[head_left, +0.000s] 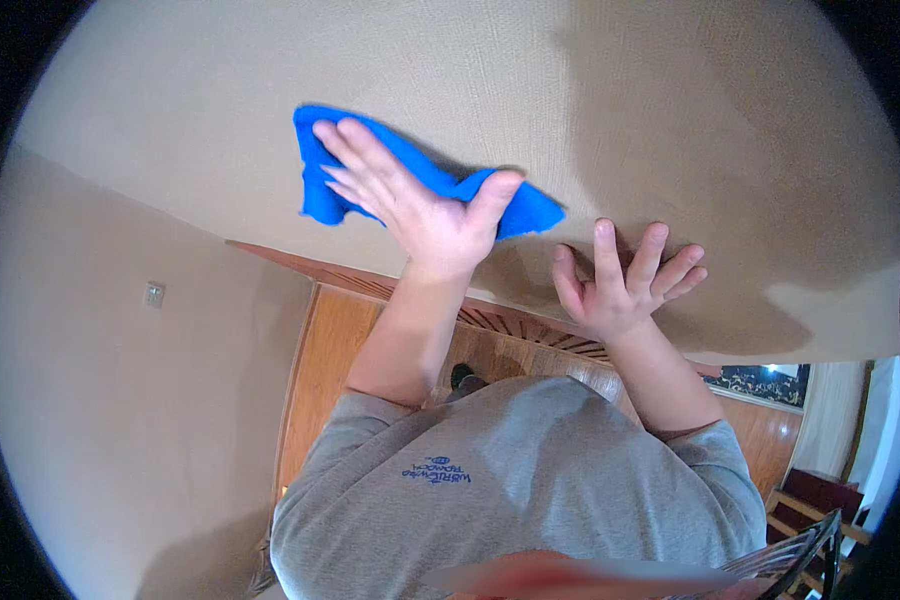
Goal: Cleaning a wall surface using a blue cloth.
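Note:
My left hand (pixel 410 215) lies flat on a bright blue cloth (pixel 532 210), pressing it against the beige textured wall (pixel 450 60). Its fingers are stretched toward the upper left and the thumb points up to the right. Cloth sticks out beyond the fingertips and past the thumb, its edges uneven. To the right and a little lower, my right hand (pixel 625 280) has its fingers spread with the fingertips at the wall. Nothing is in that hand.
Another wall (pixel 130 330) with a small switch or outlet plate (pixel 154 294) meets this one at the left. A slatted wooden strip (pixel 530 328) runs along the wall's lower edge, above a wooden floor (pixel 490 358). Dark wooden furniture (pixel 820 495) stands at the lower right.

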Demonstrator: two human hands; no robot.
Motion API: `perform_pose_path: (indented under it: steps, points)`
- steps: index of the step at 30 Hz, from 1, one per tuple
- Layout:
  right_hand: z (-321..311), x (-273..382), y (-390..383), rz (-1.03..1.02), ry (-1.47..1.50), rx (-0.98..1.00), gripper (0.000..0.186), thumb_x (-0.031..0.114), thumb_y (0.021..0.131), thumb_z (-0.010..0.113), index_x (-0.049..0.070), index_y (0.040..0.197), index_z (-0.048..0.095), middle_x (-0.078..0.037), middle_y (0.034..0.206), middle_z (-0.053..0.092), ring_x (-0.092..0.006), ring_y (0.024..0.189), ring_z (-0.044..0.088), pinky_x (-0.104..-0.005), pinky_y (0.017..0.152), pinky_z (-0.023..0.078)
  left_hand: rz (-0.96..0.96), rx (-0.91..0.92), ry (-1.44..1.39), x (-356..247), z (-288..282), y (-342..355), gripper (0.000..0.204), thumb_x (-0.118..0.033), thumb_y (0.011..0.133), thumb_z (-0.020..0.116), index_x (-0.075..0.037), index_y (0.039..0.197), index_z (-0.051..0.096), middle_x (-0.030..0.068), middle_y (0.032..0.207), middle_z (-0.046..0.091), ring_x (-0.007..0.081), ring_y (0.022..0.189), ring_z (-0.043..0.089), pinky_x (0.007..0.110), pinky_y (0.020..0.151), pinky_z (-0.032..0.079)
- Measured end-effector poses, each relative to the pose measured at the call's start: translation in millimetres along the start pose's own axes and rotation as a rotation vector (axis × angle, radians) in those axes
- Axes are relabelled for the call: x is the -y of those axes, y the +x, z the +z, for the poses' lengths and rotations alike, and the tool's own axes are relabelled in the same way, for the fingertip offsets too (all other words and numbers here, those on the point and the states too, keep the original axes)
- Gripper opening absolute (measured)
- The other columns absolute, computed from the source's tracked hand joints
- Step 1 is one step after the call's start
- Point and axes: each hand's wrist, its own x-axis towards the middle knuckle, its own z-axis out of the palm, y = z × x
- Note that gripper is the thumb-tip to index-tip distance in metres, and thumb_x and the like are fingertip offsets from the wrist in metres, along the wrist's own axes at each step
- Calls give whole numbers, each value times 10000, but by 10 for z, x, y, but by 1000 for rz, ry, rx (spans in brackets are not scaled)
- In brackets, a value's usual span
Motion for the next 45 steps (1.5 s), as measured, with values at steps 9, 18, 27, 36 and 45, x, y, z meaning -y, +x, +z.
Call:
perform_pose_path:
  steps: [9, 18, 27, 36, 45]
  points:
    - [-63, -7, 71, -37, 16, 41, 514, 442, 800, 615, 228, 1267, 597, -216, 1510, 278, -492, 1414, 59, -591, 1113, -55, -41, 20, 8, 165, 199, -829, 1272, -827, 697, 513, 65, 1478, 53, 373, 1499, 36, 486, 1415, 32, 602, 1090, -55]
    - [-293, -373, 70, 103, 195, 32, 524, 435, 793, 643, 200, 1259, 594, -252, 1512, 242, -526, 1403, 3, -603, 1099, -102, -10, -69, -30, -44, 106, -214, 1240, -760, 693, 596, 19, 1495, 60, 302, 1535, 33, 441, 1432, 15, 576, 1112, -37]
    - [-200, -304, 67, -8, 70, -29, 475, 475, 808, 616, 239, 1220, 626, -207, 1511, 279, -564, 1382, 18, -638, 1083, -99, -275, 38, -61, 64, 354, -1503, 1185, -777, 749, 499, -31, 1502, -31, 296, 1537, -40, 459, 1424, -40, 596, 1104, -51]
    - [-272, -166, 51, -14, 65, 47, 463, 433, 800, 608, 239, 1219, 637, -196, 1515, 276, -575, 1376, -10, -637, 1078, -111, -196, -54, -22, -179, 56, -425, 1150, -663, 755, 596, -14, 1500, 9, 283, 1544, -16, 461, 1424, -15, 585, 1107, -47]
    - [-224, -149, 29, -35, 55, 23, 487, 444, 787, 621, 233, 1226, 624, -200, 1522, 258, -567, 1381, 3, -642, 1076, -114, -356, 105, 4, 55, 457, -2197, 1143, -657, 768, 563, 52, 1480, 18, 331, 1523, -7, 467, 1423, -15, 588, 1106, -57]
